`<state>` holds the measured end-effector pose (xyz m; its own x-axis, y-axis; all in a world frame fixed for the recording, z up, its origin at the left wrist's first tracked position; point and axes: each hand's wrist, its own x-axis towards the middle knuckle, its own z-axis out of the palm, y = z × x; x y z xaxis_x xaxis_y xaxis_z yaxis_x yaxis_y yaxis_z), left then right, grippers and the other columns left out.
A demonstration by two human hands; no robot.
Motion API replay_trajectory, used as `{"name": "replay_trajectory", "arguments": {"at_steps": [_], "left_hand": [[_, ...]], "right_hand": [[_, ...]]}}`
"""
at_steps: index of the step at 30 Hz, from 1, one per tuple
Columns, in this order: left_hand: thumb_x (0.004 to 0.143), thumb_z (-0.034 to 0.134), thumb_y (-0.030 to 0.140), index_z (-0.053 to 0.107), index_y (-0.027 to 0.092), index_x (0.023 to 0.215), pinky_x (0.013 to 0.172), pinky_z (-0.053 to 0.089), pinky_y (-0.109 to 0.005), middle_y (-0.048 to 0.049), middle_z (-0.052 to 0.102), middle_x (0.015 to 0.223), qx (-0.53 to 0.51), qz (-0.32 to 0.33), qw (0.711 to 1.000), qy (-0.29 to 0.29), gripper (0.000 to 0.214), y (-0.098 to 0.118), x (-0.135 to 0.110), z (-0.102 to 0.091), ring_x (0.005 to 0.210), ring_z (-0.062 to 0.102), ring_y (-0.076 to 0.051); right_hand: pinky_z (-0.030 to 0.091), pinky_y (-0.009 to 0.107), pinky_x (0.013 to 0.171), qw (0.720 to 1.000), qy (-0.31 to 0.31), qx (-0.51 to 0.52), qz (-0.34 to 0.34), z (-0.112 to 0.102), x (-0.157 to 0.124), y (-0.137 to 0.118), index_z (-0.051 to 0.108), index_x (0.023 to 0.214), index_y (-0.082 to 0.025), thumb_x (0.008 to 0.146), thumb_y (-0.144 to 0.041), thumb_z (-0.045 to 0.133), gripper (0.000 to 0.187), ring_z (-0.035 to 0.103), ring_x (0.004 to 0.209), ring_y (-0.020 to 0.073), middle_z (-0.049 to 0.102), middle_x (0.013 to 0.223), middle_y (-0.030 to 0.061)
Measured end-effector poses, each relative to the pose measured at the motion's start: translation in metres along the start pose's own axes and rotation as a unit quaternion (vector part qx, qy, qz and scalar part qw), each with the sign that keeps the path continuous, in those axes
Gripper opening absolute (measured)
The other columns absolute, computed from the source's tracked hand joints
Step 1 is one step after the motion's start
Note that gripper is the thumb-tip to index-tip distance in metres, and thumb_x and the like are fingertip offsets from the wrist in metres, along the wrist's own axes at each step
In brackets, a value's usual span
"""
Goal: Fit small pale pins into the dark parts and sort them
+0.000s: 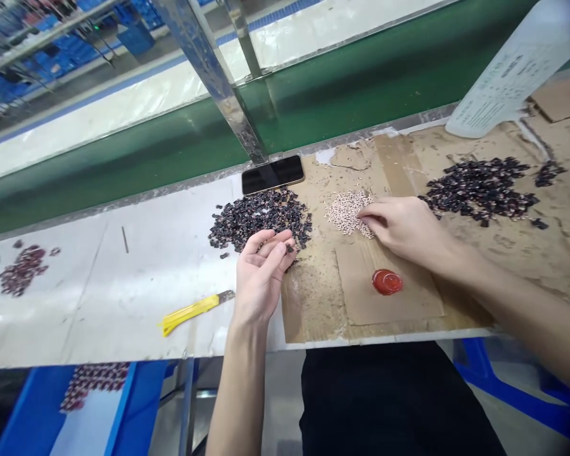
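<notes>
My left hand (pixel 265 269) is palm up with a small dark piece (pixel 289 248) pinched between thumb and fingers. It hovers at the near edge of a pile of small black pieces (pixel 251 218). Over the right rim of a heap of tiny pale beads (pixel 346 212), my right hand (pixel 399 225) has thumb and forefinger pinched together; whatever is between them is too small to make out. In front of that hand, a glossy red blob (pixel 387 282) lies on a cardboard square (pixel 361 304).
A phone (pixel 273 175) lies behind the black pile. To the left is a yellow utility knife (pixel 190 313), with reddish pieces (pixel 23 270) farther off. At right are another dark pile (pixel 484 190) and a white bottle (pixel 508 76). A metal post (pixel 218 82) rises behind the table.
</notes>
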<state>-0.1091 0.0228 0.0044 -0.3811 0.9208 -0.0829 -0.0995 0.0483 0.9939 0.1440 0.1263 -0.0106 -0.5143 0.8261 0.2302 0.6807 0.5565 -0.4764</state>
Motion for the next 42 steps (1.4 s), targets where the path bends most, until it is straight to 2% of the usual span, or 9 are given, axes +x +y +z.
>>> {"name": "replay_trajectory", "arguments": {"at_steps": [8,10,15,19,24,27,32,35,42], "left_hand": [[0.079,0.086,0.021,0.069,0.023,0.101,0.088,0.064,-0.027,-0.0049,0.083,0.107,-0.093,0.008,0.994,-0.057,0.028,0.006,-0.018,0.012,0.093,0.079,-0.015],[0.083,0.082,0.014,0.071,0.022,0.101,0.090,0.064,-0.027,-0.0046,0.083,0.105,-0.086,0.020,0.995,-0.048,0.023,0.009,-0.026,0.020,0.096,0.079,-0.016],[0.093,0.068,0.007,0.074,0.020,0.098,0.087,0.065,-0.028,-0.0034,0.082,0.099,0.028,0.120,0.992,0.017,0.015,0.018,-0.047,0.064,0.093,0.079,-0.016],[0.098,0.062,0.005,0.074,0.022,0.109,0.092,0.064,-0.032,-0.0049,0.079,0.110,0.054,0.198,0.978,-0.035,0.023,0.014,-0.056,0.090,0.104,0.076,-0.018],[0.101,0.061,0.011,0.073,0.025,0.123,0.107,0.058,-0.038,-0.0061,0.074,0.130,0.120,0.194,0.970,-0.082,0.028,0.016,-0.062,0.090,0.123,0.069,-0.022],[0.102,0.061,0.014,0.077,0.023,0.113,0.113,0.053,-0.033,-0.0055,0.074,0.133,0.145,0.156,0.972,-0.104,0.021,0.025,-0.065,0.086,0.131,0.065,-0.020],[0.104,0.055,0.015,0.069,0.022,0.107,0.081,0.064,-0.021,-0.0038,0.080,0.108,0.083,0.101,0.979,-0.153,0.015,0.028,-0.070,0.088,0.092,0.078,-0.013],[0.104,0.054,0.013,0.066,0.023,0.116,0.069,0.063,-0.020,-0.0002,0.077,0.094,0.130,0.144,0.968,-0.162,0.020,0.025,-0.072,0.089,0.072,0.073,-0.010],[0.098,0.064,0.008,0.068,0.019,0.112,0.080,0.061,-0.020,-0.0011,0.075,0.099,0.231,0.259,0.924,-0.163,0.018,0.025,-0.068,0.082,0.083,0.073,-0.010]], "right_hand": [[0.062,0.040,0.083,0.990,0.088,0.087,0.070,-0.011,-0.005,-0.008,0.081,0.097,-0.021,0.092,-0.020,0.065,0.017,0.077,0.086,0.0223,0.082,0.099,0.0066],[0.065,0.037,0.081,0.969,0.113,0.182,0.124,-0.017,-0.010,-0.011,0.079,0.096,-0.021,0.090,-0.023,0.070,0.011,0.078,0.082,0.0199,0.082,0.095,0.0057],[0.066,0.027,0.074,0.795,0.085,0.553,0.233,-0.033,-0.031,-0.026,0.075,0.092,-0.023,0.075,-0.027,0.089,0.022,0.074,0.071,0.0118,0.078,0.083,-0.0009],[0.063,0.018,0.070,0.737,0.053,0.629,0.242,-0.039,-0.046,-0.043,0.076,0.090,-0.024,0.075,-0.026,0.090,0.020,0.072,0.068,0.0071,0.077,0.080,-0.0032],[0.064,0.020,0.068,0.743,0.056,0.618,0.248,-0.043,-0.054,-0.055,0.074,0.090,-0.022,0.076,-0.029,0.090,0.022,0.073,0.067,0.0097,0.075,0.076,-0.0022],[0.065,0.021,0.071,0.762,0.066,0.604,0.224,-0.044,-0.058,-0.055,0.073,0.094,-0.022,0.081,-0.025,0.087,0.020,0.074,0.072,0.0101,0.076,0.082,-0.0017],[0.063,0.018,0.066,0.776,0.053,0.601,0.185,-0.045,-0.061,-0.053,0.068,0.097,-0.023,0.084,-0.022,0.084,0.022,0.072,0.069,0.0088,0.072,0.083,-0.0034],[0.063,0.019,0.065,0.790,0.050,0.582,0.185,-0.046,-0.061,-0.056,0.066,0.098,-0.023,0.082,-0.025,0.087,0.026,0.073,0.070,0.0105,0.071,0.082,-0.0031],[0.067,0.023,0.072,0.827,0.087,0.525,0.183,-0.049,-0.062,-0.066,0.072,0.097,-0.027,0.073,-0.020,0.092,0.032,0.076,0.078,0.0149,0.076,0.088,-0.0015]]}}
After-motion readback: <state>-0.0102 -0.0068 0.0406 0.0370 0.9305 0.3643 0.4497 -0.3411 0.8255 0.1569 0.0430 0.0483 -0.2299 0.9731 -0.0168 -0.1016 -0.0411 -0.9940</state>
